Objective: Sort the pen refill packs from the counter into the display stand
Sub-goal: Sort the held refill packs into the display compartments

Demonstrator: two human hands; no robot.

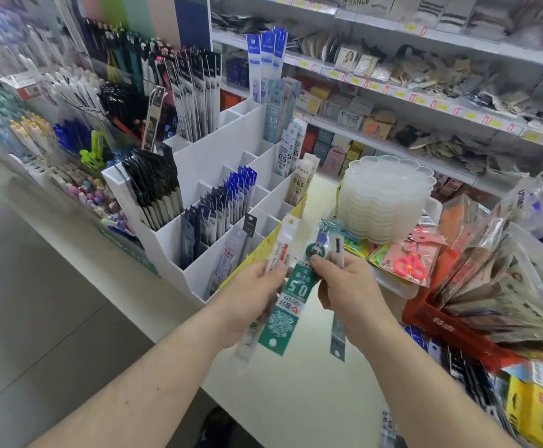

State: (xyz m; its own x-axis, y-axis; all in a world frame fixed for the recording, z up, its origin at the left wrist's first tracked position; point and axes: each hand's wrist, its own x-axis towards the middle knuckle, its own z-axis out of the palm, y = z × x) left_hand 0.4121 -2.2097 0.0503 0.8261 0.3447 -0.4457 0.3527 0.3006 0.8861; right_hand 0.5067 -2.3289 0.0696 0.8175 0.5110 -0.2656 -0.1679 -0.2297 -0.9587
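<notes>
Above the white surface (296, 399), the left hand (250, 295) grips a clear refill pack (278, 253) and a green one (291, 299); the right hand (344, 286) pinches a grey-blue pack (337, 337). Sorting seems underway: next, each pack likely needs its matching compartment in the white partitioned display stand (205, 176).

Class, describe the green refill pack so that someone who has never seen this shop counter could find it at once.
Start at the white display stand on the counter, then look just in front of it, where two hands hold long narrow packs. The green refill pack hangs between the left hand and the right hand. It alone is solid green with a big white "0.5"; its neighbours are clear or grey.
</notes>
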